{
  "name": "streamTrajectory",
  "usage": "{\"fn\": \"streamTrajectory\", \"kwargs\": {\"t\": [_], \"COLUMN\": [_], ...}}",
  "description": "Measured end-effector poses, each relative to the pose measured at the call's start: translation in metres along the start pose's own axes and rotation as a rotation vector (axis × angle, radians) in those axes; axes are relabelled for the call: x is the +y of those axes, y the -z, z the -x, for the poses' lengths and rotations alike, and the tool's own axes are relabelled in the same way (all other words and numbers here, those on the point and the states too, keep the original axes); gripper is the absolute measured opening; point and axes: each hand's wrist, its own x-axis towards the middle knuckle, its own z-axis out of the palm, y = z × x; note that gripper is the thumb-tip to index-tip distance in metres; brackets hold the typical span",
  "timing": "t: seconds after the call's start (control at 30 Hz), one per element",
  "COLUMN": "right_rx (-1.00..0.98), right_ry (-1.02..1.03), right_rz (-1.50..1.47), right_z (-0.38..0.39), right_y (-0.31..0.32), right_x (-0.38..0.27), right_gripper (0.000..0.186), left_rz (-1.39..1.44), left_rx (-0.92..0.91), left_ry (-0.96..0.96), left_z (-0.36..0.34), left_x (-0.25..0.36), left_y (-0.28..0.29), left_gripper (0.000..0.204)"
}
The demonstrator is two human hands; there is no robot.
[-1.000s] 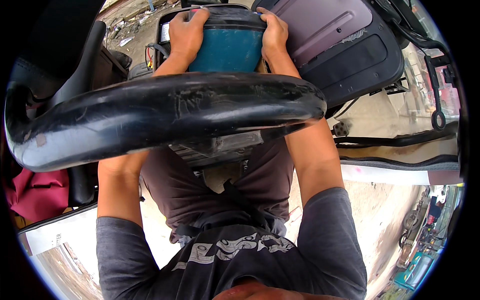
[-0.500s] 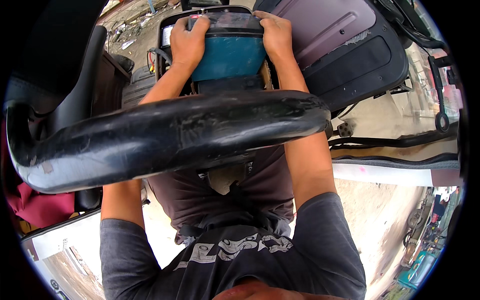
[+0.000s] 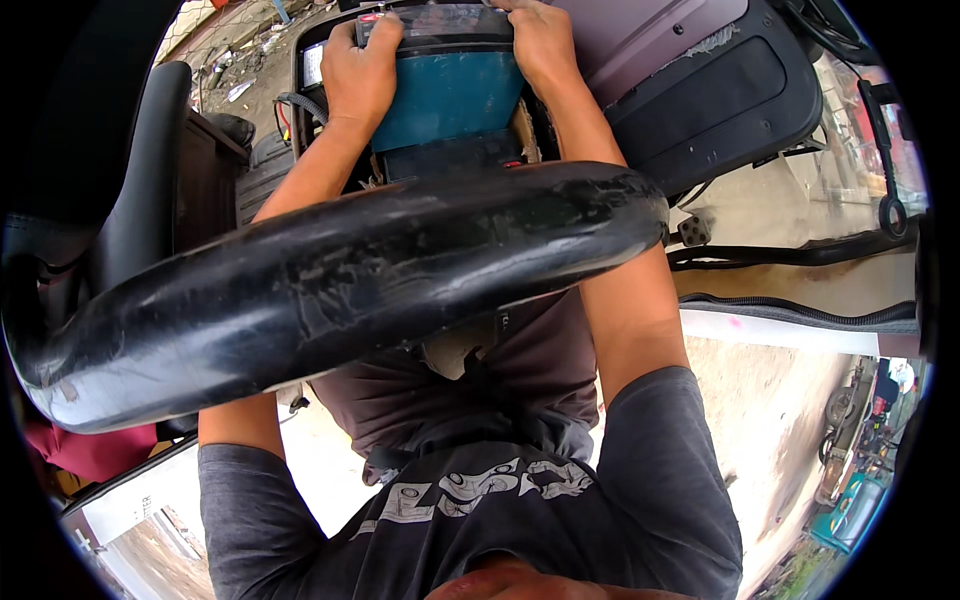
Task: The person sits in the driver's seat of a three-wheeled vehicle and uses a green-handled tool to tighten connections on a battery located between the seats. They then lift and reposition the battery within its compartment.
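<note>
While reaching past steering wheel (image 3: 330, 290), gripped one teal-and-black battery (image 3: 450, 95) seated in open compartment beyond wheel. Left hand (image 3: 362, 72) clamped on battery's left top edge, right hand (image 3: 540, 45) on right top edge, fingers curled over lid. Judged step: seating or lifting battery. Next move needs level, two-handed pull clear of wheel rim. Counted: one battery, one wheel, two hands.

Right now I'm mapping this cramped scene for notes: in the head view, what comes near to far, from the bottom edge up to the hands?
Grey printed shirt → thick black curved bar → teal box, with the left hand and right hand gripping its upper corners.
</note>
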Motion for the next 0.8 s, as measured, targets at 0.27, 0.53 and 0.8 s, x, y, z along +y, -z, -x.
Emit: {"fn": "streamTrajectory", "kwargs": {"t": [0.27,0.53,0.8], "right_rx": [0.009,0.003,-0.047], "right_ry": [-0.088,-0.197,0.165], "right_rz": [0.028,0.145,0.527], "right_z": [0.0,0.024,0.03], "right_y": [0.007,0.019,0.014], "right_x": [-0.009,-0.021,-0.042], "right_gripper": [0.039,0.038,0.038], "left_rz": [0.017,0.04,0.056], "left_rx": [-0.018,-0.033,-0.159], "left_ry": [0.004,-0.053,0.062], "left_z": [-0.003,0.017,0.02], "left_x": [-0.006,-0.007,0.004], "left_y": [-0.008,-0.013,-0.006], "left_gripper": [0.06,0.057,0.058]}}
